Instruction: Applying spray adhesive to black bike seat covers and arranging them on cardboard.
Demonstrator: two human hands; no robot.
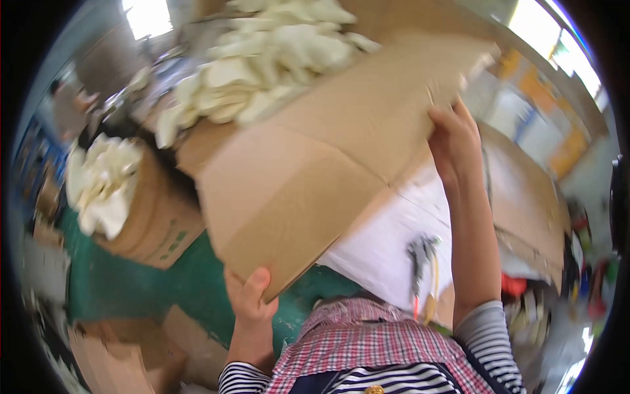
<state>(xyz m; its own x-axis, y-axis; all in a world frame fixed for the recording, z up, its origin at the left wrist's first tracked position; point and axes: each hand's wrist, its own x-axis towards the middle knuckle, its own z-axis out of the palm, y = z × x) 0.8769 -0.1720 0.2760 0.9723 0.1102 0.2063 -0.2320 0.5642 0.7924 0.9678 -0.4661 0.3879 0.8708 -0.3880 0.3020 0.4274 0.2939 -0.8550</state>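
Note:
A large brown cardboard box (308,164) is lifted and tilted in front of me, with several pale cream pieces (275,52) heaped at its far open end. My left hand (249,295) grips the box's near lower corner from beneath. My right hand (453,141) holds its right edge higher up, with the arm stretched upward. The picture is blurred by motion.
A second cardboard box (154,217) full of the same pale pieces stands on the green floor (111,282) at left. A white sheet-covered surface (387,243) with pliers (420,259) lies under the lifted box. Flattened cardboard (111,358) is at lower left, clutter at right.

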